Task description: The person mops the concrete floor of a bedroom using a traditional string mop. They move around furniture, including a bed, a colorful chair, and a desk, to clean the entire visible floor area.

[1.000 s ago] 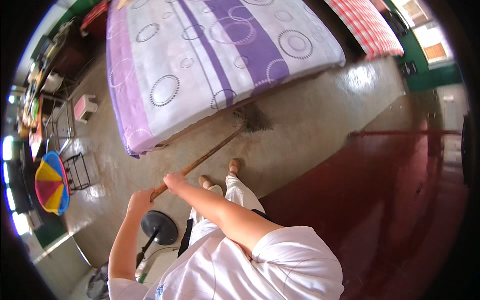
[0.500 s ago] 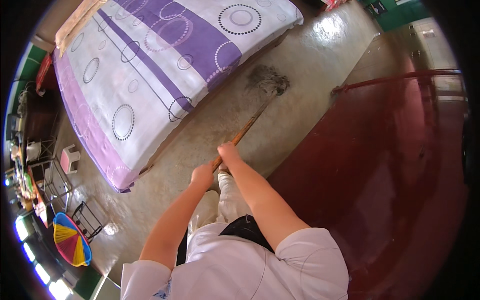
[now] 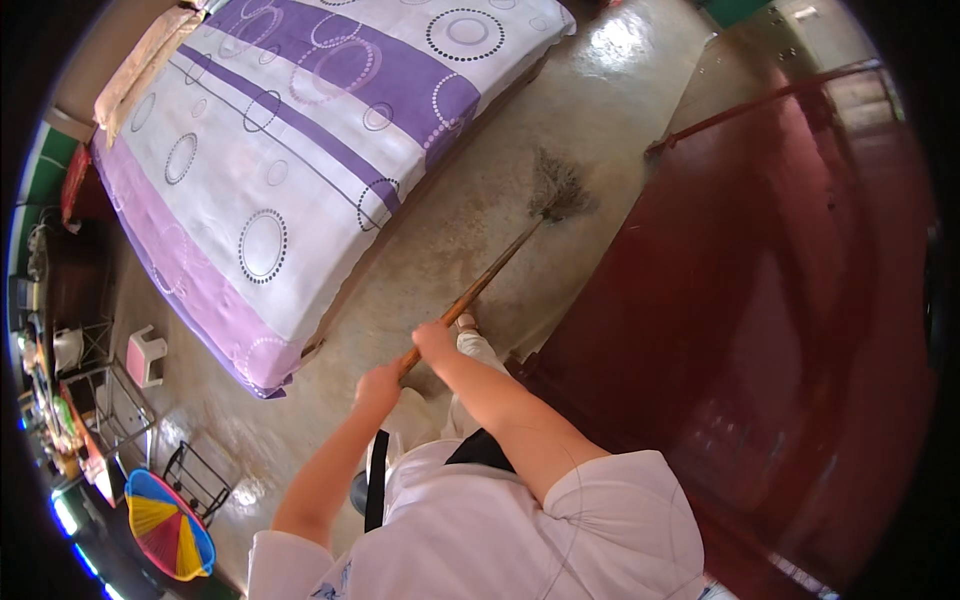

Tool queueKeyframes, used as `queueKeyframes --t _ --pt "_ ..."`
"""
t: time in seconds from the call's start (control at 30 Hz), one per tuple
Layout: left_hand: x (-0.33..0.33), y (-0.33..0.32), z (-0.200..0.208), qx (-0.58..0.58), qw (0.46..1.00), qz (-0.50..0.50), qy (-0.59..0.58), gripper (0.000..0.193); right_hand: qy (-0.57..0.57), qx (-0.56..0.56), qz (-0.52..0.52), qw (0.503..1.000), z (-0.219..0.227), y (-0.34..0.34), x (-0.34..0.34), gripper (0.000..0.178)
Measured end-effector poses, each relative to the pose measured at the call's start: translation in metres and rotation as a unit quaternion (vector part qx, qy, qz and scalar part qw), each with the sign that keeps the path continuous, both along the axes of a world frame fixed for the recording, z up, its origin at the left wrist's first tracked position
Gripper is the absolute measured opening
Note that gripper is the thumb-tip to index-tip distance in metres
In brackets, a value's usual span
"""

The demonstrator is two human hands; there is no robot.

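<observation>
Near the bed (image 3: 320, 235), both hands (image 3: 379, 388) (image 3: 433, 342) clench a wooden handle (image 3: 477, 289)

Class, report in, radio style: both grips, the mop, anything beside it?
Left grip and right grip closed on mop, right nearer mop head. Head on floor. Bed to its left, dark-red surface right.

We wear a loose white top (image 3: 500, 530) over pale cream trousers (image 3: 482, 350).
Our short sleeves (image 3: 640, 505) are wide and white, with a thin curved seam (image 3: 567, 508) near the right shoulder; a small blue marking (image 3: 335, 584) sits low on the left of the top, a narrow black strap (image 3: 377, 480) hangs by our left side, and a black patch (image 3: 480, 451) shows at our waist.
</observation>
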State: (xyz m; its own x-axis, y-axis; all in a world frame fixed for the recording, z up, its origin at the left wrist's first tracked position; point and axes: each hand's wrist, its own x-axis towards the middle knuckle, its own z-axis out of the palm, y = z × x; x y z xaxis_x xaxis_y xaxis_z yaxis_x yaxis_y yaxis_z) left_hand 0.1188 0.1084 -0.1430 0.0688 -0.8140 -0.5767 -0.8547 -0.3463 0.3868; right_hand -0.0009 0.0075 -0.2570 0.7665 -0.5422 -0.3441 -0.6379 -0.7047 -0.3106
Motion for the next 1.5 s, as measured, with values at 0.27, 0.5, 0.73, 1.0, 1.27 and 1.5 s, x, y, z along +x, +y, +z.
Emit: queueKeyframes --t 0.27,0.5,0.73,1.0,1.27,1.5 --pt "0.152 0.175 0.090 0.037 0.994 -0.068 -0.080 0.041 0.035 0.102 0.071 0.992 0.056 0.192 0.159 0.014" --pt "0.172 0.252 0.130 0.114 0.985 -0.065 -0.114 0.044 0.023 0.288 0.192 0.938 0.088 0.251 0.177 0.028" --pt "0.132 0.231 0.125 0.128 0.984 -0.037 -0.114 0.039 -0.007 0.363 0.211 0.908 0.073 0.219 0.143 0.029" --pt "0.051 0.108 0.048 0.102 0.994 -0.035 0.007 0.036 -0.006 0.313 0.105 0.944 0.007 0.111 0.029 0.022" --pt "-0.104 -0.110 -0.022 0.054 0.993 -0.034 0.098 0.029 0.087 0.093 -0.129 0.983 0.006 -0.084 -0.133 0.022" --pt "-0.148 -0.132 -0.026 0.073 0.989 -0.124 0.044 0.037 0.061 -0.041 -0.206 0.976 -0.007 -0.074 -0.171 0.036"
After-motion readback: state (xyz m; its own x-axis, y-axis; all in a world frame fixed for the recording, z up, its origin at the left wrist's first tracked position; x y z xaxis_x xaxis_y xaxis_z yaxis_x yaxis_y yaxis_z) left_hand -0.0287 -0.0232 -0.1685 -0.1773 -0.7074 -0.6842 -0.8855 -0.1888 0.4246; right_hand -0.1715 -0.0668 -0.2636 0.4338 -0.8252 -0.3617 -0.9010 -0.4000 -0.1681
